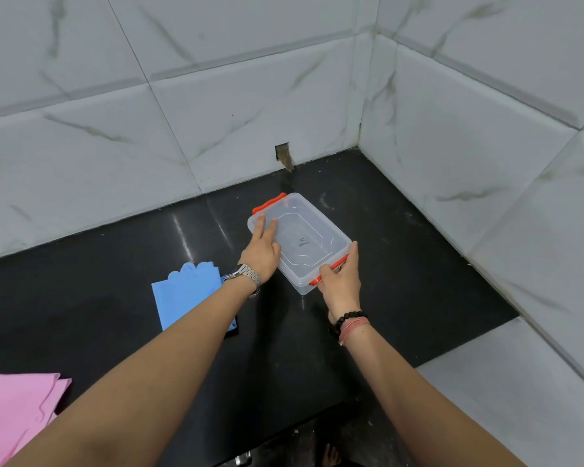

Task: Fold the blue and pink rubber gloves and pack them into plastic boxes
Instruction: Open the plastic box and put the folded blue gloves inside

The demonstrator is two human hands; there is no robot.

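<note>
Right hand [339, 276] grips the near end of the clear plastic box [305, 242], thumb curled over the orange latch [329, 269] there, fingers wrapped round the box's right corner. Left hand [262, 246] lies flat on the lid's left side, fingers straight, holding nothing. Box sits closed on the black counter [402, 264], second orange latch [268, 202] at its far end. Folded blue glove [189, 298] lies flat on the counter left of the box, near but apart. Pink gloves [14, 412] well left of the box, nearer the person.
</note>
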